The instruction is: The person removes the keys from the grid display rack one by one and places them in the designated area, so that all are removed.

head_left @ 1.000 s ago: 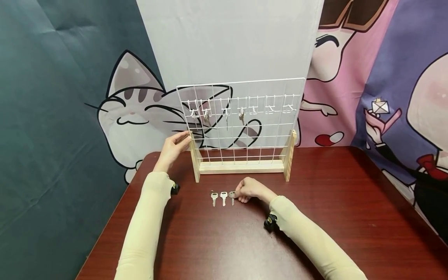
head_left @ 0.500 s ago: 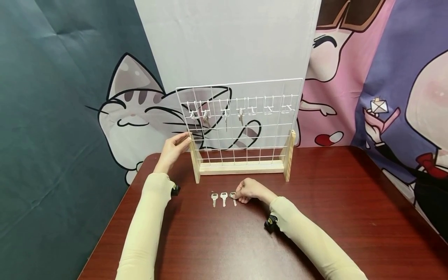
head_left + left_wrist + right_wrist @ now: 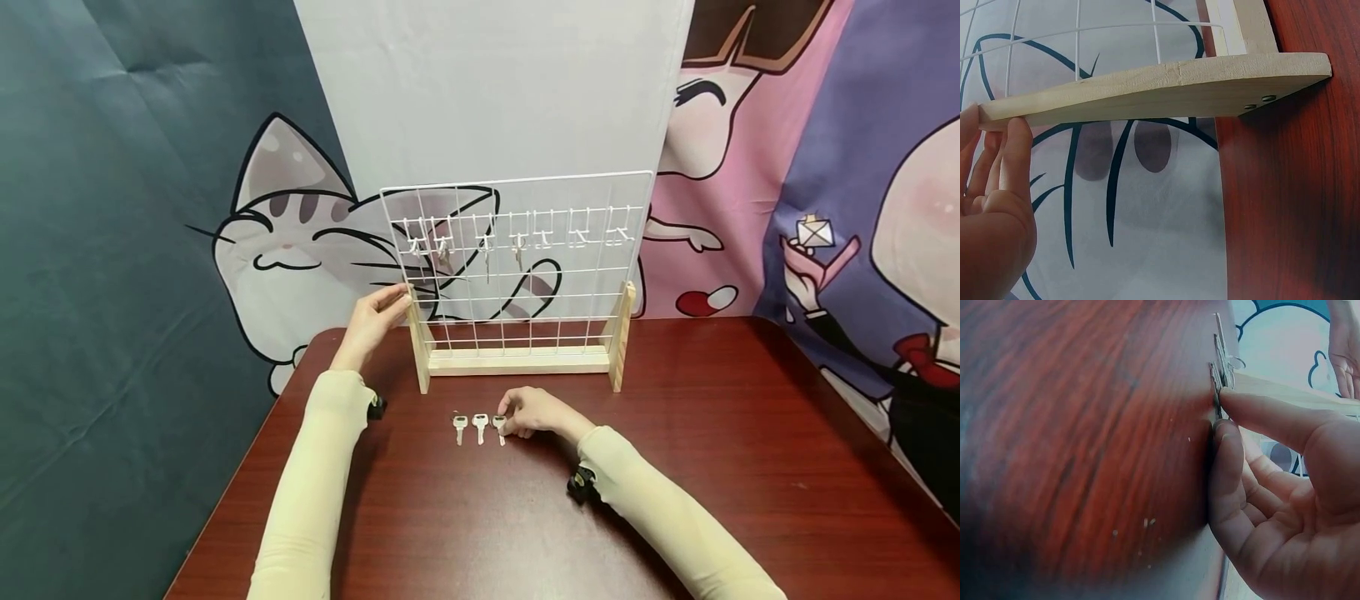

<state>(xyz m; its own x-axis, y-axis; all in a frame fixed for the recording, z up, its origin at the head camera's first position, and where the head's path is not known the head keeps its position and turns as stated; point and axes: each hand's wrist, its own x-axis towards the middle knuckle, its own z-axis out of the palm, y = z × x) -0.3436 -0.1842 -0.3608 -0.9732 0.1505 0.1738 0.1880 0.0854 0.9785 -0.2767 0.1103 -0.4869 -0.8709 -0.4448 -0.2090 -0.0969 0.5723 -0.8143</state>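
Note:
In the head view, my left hand (image 3: pixel 372 321) grips the left wooden upright of a white wire grid rack (image 3: pixel 517 360). The left wrist view shows the thumb on one face of that upright (image 3: pixel 1166 94) and fingers on the other. My right hand (image 3: pixel 542 412) is low at the table, its thumb and index finger pinching the rightmost key (image 3: pixel 498 422), which lies flat. Left of it lie a middle key (image 3: pixel 480 420) and a left key (image 3: pixel 460 422), blades toward me. In the right wrist view, the fingertips partly cover the near key (image 3: pixel 1215 378).
Several white hooks run along the grid; keys hang on the left ones, such as a hanging key (image 3: pixel 518 252). The right hooks, including one hook (image 3: pixel 618 234), carry nothing. The reddish-brown table (image 3: pixel 450 525) meets a printed cloth backdrop (image 3: pixel 495 83) behind the rack.
The rightmost key has turned slightly on the table under my right fingers, and those fingers have shifted a little. My left hand keeps its hold on the rack.

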